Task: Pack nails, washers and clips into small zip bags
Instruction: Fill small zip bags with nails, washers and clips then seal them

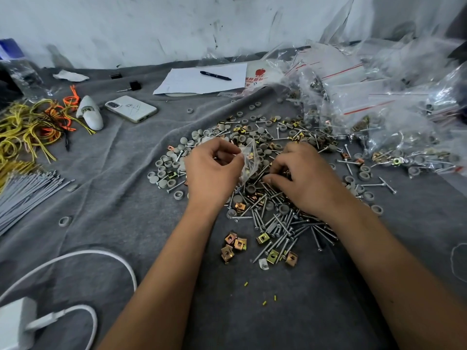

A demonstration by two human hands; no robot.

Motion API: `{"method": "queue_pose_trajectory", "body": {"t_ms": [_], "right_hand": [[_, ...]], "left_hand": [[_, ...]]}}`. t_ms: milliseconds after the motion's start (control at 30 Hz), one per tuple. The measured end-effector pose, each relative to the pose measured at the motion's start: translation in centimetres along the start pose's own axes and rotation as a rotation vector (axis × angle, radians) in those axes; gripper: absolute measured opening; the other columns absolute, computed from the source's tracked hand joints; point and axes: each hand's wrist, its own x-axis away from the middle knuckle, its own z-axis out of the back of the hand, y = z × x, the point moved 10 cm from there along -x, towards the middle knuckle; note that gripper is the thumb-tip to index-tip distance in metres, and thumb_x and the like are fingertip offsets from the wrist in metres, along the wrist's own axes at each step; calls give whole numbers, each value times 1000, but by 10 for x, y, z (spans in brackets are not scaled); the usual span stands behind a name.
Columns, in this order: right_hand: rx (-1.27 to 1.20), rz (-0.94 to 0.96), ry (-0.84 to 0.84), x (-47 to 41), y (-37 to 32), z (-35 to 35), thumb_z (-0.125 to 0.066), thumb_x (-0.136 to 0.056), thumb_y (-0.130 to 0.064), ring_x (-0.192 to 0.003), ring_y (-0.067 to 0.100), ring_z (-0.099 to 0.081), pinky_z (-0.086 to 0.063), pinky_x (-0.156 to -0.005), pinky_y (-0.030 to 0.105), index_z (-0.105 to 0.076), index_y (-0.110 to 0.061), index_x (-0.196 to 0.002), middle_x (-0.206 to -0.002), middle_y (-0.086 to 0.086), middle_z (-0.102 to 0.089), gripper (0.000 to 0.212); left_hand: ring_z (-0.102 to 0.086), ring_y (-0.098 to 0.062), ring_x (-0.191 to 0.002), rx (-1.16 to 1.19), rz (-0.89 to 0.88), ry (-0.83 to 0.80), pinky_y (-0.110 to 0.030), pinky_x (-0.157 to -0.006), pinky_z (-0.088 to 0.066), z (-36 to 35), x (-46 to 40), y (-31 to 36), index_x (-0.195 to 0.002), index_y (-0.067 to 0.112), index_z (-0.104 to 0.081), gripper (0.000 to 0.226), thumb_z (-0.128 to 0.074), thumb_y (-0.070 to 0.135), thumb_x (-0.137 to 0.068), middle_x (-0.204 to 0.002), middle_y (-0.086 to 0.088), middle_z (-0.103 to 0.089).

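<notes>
A: Head view only. The left hand [212, 170] has its grip pinched on the mouth of a small zip bag [249, 160], fingers curled round the clear plastic; a few clips seem to sit inside it already. The right hand [303, 178] is curled down into the pile, its fingertips closed on what looks like a few nails and clips, though I can't tell exactly which pieces.

B: What could go wrong?

A: I'd judge the bag mouth may fold shut, since only one hand holds it, so pieces could drop back into the heap. Sharp nail tips could also snag or pierce the thin plastic.

B: And the parts relative to the grip?

A: The bag hangs just beside the right fingertips, between both hands. Nails [280, 223] lie directly under and nearer than the right hand, toward the counter's near edge; grey washers [166, 168] spread left of the left hand; loose clips [235, 245] sit nearer still. Filled bags [379, 102] heap at the far right corner.
</notes>
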Motion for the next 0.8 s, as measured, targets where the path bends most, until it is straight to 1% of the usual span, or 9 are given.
{"method": "queue_pose_trajectory", "body": {"t_ms": [67,100,200,267,333,400,467,633,800], "right_hand": [[-25,-5,56,-1,3,5,-69,-93,-41,-95,13,-46,-34,-78,28,-67,-24,-90,-92,-8,-50,17],[-64,-5,95,-1,3,9,-67,-95,-39,-89,12,-51,-36,-73,25,-65,-23,-91,-88,-10,-52,16],[-258,-14,258,3,6,27,-69,-97,-28,-69,-2,-58,-38,-57,9,-67,-19,-92,-75,-20,-56,10],[-340,20,340,8,4,37,-74,-93,-23,-67,-5,-60,-42,-58,7,-71,-16,-90,-74,-17,-61,8],[-372,69,362,9,-2,41,-78,-90,-21,-74,-4,-63,-47,-65,8,-75,-14,-93,-80,-11,-68,8],[-362,110,364,9,-7,42,-79,-88,-21,-80,3,-67,-54,-71,17,-78,-14,-97,-88,-5,-73,11],[-370,131,380,10,-10,43,-81,-87,-19,-79,4,-67,-56,-71,21,-77,-13,-96,-87,-5,-73,12],[-350,140,384,11,-10,40,-85,-82,-19,-66,3,-62,-47,-59,11,-70,-13,-86,-74,-11,-65,17],[-316,174,394,11,-14,39,-87,-81,-19,-66,0,-62,-46,-61,10,-73,-14,-83,-75,-8,-68,15]], "left_hand": [[-70,-37,-67,-1,4,-14,-55,-62,-61,-2,1,0,-84,14,-74,9,-77,6,-87,-72,-15,-69],[-70,-36,-66,-1,6,-19,-54,-61,-61,-2,1,0,-84,14,-74,9,-77,6,-87,-72,-15,-69],[-71,-34,-66,4,12,-28,-53,-61,-62,-3,1,-1,-84,15,-74,10,-77,7,-87,-73,-12,-71],[-72,-32,-67,0,10,-38,-52,-62,-62,-5,1,-1,-83,16,-74,10,-78,7,-87,-74,-10,-72],[-72,-31,-67,-8,3,-58,-51,-63,-62,-8,2,0,-83,17,-74,10,-79,8,-87,-74,-8,-73],[-72,-30,-64,-1,2,-70,-52,-62,-62,-11,2,0,-83,16,-74,11,-79,7,-87,-73,-8,-73],[-71,-33,-63,15,4,-77,-54,-60,-62,-13,3,-1,-84,15,-74,11,-79,6,-86,-72,-10,-73],[-72,-34,-66,42,3,-114,-56,-60,-62,-18,5,0,-84,16,-73,12,-79,6,-86,-72,-10,-72],[-71,-27,-60,80,16,-137,-55,-59,-62,-21,6,1,-84,14,-74,11,-78,4,-87,-70,-9,-72]]}}
